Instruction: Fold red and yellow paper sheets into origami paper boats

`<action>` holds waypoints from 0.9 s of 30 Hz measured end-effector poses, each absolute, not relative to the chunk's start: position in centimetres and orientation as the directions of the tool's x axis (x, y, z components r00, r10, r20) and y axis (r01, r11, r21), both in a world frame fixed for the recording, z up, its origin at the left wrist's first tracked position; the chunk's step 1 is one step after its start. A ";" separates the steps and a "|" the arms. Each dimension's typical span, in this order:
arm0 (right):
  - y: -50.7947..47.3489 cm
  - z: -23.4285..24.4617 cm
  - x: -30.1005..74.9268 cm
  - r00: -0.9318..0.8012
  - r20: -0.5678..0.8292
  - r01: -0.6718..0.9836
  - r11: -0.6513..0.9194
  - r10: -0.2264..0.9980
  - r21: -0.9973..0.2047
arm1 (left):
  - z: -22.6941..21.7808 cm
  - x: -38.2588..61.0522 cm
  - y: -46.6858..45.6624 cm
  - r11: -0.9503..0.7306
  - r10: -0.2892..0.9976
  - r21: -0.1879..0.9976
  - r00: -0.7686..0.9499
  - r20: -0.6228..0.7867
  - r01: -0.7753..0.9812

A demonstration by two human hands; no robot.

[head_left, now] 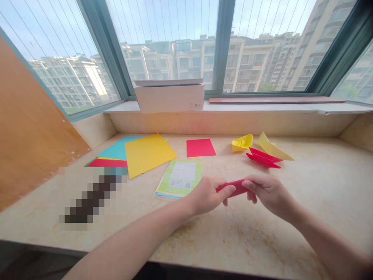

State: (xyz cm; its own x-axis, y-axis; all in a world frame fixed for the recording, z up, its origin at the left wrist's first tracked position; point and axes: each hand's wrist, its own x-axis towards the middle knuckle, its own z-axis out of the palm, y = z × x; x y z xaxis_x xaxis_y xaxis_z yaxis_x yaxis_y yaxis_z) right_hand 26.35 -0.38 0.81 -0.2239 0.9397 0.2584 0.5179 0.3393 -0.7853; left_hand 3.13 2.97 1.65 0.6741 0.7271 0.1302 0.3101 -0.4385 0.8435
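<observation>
Both of my hands hold a narrow strip of folded red origami paper (234,188) above the marble counter (294,217). My left hand (206,196) pinches its left end, and my right hand (269,194) grips the right end. Just beyond my left hand lies a green paper packet (179,178). Farther back are a folded yellow paper boat (242,142), a folded red paper piece (264,157) and a folded yellow paper piece (272,147). Loose sheets of yellow (148,153), teal (116,149) and red (201,147) paper lie to the left.
A pixelated, unreadable patch (90,196) covers part of the counter at left. An orange wooden panel (32,116) stands beyond it. A white cardboard box (169,97) and a brown strip (276,100) rest on the windowsill behind the counter.
</observation>
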 end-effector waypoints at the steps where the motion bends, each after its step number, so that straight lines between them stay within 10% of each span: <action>1: -0.4 0.7 26.4 -0.198 0.270 0.535 0.334 0.942 -0.776 | 1.7 3.1 3.0 -0.427 0.738 0.844 0.665 0.116 0.326; 16: 0.8 -1.1 27.4 -0.218 0.319 0.604 0.384 0.922 -0.698 | 0.7 2.7 3.9 -0.389 0.700 0.873 0.710 0.072 0.294; 22: 1.3 -1.4 28.5 -0.162 0.343 0.622 0.366 0.925 -0.693 | 4.6 0.5 3.5 -0.645 0.764 0.408 0.566 0.310 0.647; 27: 1.1 -1.9 29.0 -0.098 0.310 0.649 0.296 0.946 -0.701 | 7.1 -10.6 0.5 -0.483 0.767 0.119 0.354 0.534 0.867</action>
